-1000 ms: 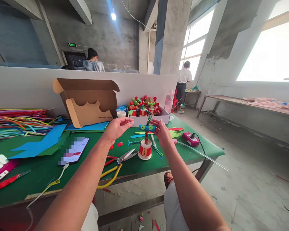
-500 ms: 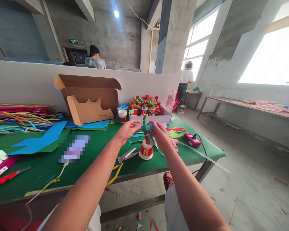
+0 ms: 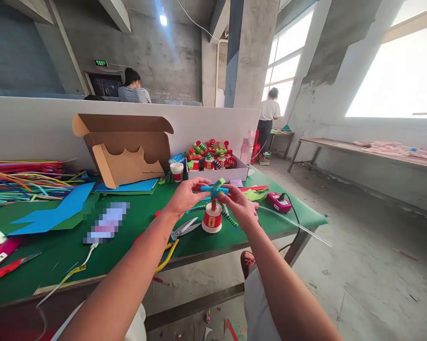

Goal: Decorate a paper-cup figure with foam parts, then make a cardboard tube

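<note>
Centred before me is a paper figure on an upturned red-and-white paper cup (image 3: 212, 221). A blue paper tube (image 3: 215, 190) crosses it above a short red-brown folded paper stem (image 3: 214, 204). My left hand (image 3: 187, 196) pinches the tube's left end between thumb and fingers. At the other end, my right hand (image 3: 240, 203) is closed on the tube in the same way. A green folded paper spring (image 3: 219, 183) leans up from the tube. Green-blue springs stick out at the cup's left (image 3: 198, 208) and right (image 3: 230, 219). Yellow-handled scissors (image 3: 182, 231) lie open beside the cup.
A shallow box (image 3: 217, 174) of similar figures stands behind, near stacked paper cups (image 3: 177, 172) and an open cardboard box (image 3: 128, 161). Coloured strips (image 3: 25, 182) and a red-handled knife (image 3: 11, 270) lie left. A pink power strip (image 3: 279, 202) sits right. Two people are farther off.
Both hands have pressed the blue tube down closer to the cup, so the stem beneath looks shorter. The green spring on top now tilts right instead of standing tall. The view has shifted slightly.
</note>
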Available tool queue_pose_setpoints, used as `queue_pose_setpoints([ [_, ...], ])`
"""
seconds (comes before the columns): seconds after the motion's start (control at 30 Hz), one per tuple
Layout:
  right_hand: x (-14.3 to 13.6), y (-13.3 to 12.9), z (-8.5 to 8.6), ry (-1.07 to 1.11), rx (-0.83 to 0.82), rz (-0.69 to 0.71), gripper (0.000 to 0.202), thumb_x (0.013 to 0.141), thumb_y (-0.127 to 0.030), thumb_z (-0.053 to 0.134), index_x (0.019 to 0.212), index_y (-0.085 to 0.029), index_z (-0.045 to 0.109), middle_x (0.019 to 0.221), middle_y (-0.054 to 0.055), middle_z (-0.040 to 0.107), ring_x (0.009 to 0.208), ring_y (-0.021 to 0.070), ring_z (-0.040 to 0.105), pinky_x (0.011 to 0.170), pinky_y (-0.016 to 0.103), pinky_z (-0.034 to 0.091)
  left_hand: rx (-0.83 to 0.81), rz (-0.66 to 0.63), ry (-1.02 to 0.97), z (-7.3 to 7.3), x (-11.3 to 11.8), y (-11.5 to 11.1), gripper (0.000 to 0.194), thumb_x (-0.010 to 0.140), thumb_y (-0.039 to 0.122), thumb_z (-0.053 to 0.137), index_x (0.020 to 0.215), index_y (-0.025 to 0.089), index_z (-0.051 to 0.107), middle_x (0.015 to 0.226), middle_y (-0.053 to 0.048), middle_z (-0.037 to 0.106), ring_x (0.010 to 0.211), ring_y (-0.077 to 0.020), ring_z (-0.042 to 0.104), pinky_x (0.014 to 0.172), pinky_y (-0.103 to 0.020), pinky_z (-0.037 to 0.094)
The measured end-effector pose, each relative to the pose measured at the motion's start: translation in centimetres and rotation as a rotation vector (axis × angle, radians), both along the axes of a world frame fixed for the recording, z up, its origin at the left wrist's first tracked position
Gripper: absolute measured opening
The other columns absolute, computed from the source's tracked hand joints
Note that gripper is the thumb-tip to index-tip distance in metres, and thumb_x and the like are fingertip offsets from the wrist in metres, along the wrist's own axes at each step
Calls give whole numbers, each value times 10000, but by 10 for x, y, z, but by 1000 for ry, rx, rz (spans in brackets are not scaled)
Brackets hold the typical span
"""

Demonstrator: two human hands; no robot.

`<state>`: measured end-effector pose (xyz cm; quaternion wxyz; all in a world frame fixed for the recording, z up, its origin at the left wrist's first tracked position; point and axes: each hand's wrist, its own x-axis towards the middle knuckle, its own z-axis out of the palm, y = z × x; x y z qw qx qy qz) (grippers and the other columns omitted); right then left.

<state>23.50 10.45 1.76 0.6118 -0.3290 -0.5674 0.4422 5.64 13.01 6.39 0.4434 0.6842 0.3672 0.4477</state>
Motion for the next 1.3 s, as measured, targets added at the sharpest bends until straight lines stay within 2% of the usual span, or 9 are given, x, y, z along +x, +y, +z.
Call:
queue_pose_setpoints([
  [0.2,2,-2,-4,-8,-36,-1,378,720,-446,775,1017,-247,652,926,29,729,873,204,678,760,321,536,-18,-11,27,0,-2,-1,404,592,412,806,897,174,692,928,-58,716,913,-221,632,851,-368,488],
  [0.33,0,-4,1,22,14,-20,414,700,-419,797,1049,-261,641,1028,34,720,948,208,670,826,337,533,-5,-38,14,1,-3,-4,432,579,466,815,873,173,695,915,-51,725,895,-216,643,839,-353,492],
  [0.43,-4,-6,6,55,49,-66,367,733,-460,758,1021,-254,659,1059,42,711,980,207,656,866,339,515,-8,-54,19,1,-3,-5,467,573,493,817,886,170,689,907,-51,723,886,-217,646,826,-351,493],
  [0.53,-10,-6,9,50,45,-90,356,744,-482,734,995,-239,670,952,32,715,903,200,648,814,322,508,-7,-50,32,1,-1,-4,478,581,498,811,902,171,676,901,-53,717,869,-212,639,799,-348,494],
  [0.67,-16,-4,8,30,4,-140,361,692,-494,762,900,-216,662,798,3,676,745,177,612,686,288,485,17,-32,34,-1,2,-4,457,590,491,800,887,172,665,879,-52,711,841,-206,636,777,-345,491],
  [0.9,-17,3,4,-33,20,-168,343,693,-488,759,886,-215,684,803,13,682,705,172,599,663,297,486,153,84,110,16,-1,-12,428,669,436,772,1026,214,690,1120,-71,696,1073,-247,589,903,-372,440],
  [1.07,-17,4,3,-122,56,-213,303,724,-464,740,891,-215,697,737,1,655,650,161,571,616,293,475,238,94,135,24,7,-15,373,694,471,747,942,193,720,976,-71,718,937,-230,613,844,-361,453],
  [1.3,-15,-3,10,-89,24,-127,327,663,-408,782,917,-225,688,785,4,692,701,186,634,655,312,515,231,65,156,25,10,-9,390,694,540,718,858,187,735,914,-63,736,850,-218,627,806,-353,467],
])
